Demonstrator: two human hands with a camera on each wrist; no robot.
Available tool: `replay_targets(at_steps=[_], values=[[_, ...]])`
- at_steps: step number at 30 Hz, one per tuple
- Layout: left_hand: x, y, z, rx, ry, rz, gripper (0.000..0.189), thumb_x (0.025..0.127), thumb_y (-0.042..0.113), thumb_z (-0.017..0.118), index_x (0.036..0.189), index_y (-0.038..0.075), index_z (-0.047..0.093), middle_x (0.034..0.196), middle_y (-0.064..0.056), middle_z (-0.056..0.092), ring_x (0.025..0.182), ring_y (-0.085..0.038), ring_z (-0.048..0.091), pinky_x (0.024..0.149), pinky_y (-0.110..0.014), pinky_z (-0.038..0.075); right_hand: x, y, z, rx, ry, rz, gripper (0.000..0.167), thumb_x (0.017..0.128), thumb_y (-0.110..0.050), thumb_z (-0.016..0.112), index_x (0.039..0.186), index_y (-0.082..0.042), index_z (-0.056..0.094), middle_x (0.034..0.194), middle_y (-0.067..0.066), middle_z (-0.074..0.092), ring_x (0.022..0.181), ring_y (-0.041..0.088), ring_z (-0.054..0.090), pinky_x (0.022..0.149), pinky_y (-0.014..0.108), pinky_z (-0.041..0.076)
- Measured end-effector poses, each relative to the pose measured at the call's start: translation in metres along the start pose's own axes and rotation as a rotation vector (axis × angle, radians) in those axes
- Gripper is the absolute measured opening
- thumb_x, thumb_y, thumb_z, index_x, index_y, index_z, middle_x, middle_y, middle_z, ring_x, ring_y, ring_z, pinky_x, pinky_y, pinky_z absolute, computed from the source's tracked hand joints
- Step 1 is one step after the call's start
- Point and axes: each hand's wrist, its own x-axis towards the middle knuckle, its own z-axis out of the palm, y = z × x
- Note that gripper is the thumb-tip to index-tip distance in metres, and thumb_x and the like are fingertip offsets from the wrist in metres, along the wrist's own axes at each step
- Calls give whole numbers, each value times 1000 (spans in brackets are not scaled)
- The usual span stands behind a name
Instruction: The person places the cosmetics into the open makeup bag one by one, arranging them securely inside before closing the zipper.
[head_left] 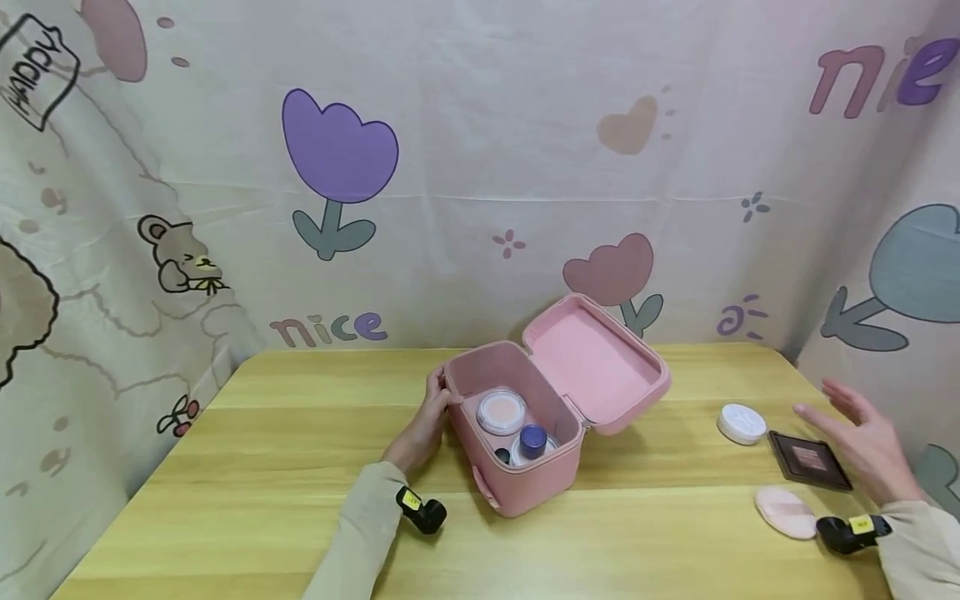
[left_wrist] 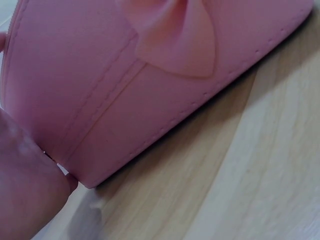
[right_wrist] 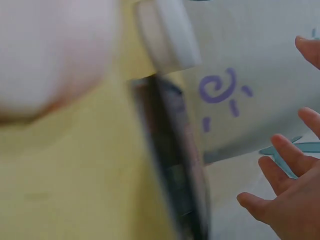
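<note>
A pink cosmetic case (head_left: 517,496) stands tilted toward the front on the table, its lid (head_left: 600,362) swung up to the right. My left hand (head_left: 420,425) grips its left side by the rim; the left wrist view shows that hand (left_wrist: 30,185) against the case wall beside a bow (left_wrist: 177,45). Inside lie a round powder compact (head_left: 501,412), a small item with a blue cap (head_left: 533,440) and a partly hidden white round item. On the right, my right hand (head_left: 870,442) has its fingers spread, holding nothing, close by a dark square makeup palette (head_left: 810,460).
Left of the palette sits a white round container (head_left: 742,423). A pale pink powder puff (head_left: 785,512) lies in front of it, near my right wrist. Behind the wooden table (head_left: 247,467) hangs a printed curtain (head_left: 465,125).
</note>
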Motion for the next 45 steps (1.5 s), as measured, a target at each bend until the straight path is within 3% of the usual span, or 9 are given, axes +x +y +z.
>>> replay_targets(at_steps=[4,18,26,31,38,45], values=[[0,1,-1,16,-12,-15,76,83,14,42,147,4,2,151,-20,3,140,-38,4,112,-54,-3,-3,4,1,0,-37,22,84,95,-39,59,155,-9,8,155,29,3,140,49,2,106,68,4],[0,0,1,-13,19,-16,74,82,13,41,147,4,6,150,-20,6,138,-38,6,111,-54,-3,-8,6,-2,7,-165,59,90,96,-34,59,151,3,-2,150,39,-3,134,58,-2,104,69,4],[1,0,4,-67,58,6,71,81,9,41,144,1,10,147,-21,11,136,-36,10,111,-52,0,-5,-3,-1,-222,-262,6,101,89,-35,66,147,11,-3,141,49,4,125,67,15,97,73,18],[0,0,3,-74,72,9,71,81,9,42,145,2,11,148,-21,10,138,-36,9,112,-52,-2,-6,-2,4,-257,-305,-8,111,83,-30,73,145,14,-7,139,51,5,125,67,11,97,73,17],[-2,0,4,-75,53,2,72,82,9,41,146,3,9,149,-20,10,138,-36,8,111,-52,-3,-10,0,4,-423,-326,-4,114,78,-34,78,139,25,2,131,55,15,118,67,24,95,71,25],[-4,0,4,-68,44,-7,72,83,11,42,147,5,9,150,-19,9,139,-35,6,111,-54,-4,-13,0,-2,-517,-300,-2,110,79,-36,77,136,28,8,126,55,22,111,66,32,92,70,31]])
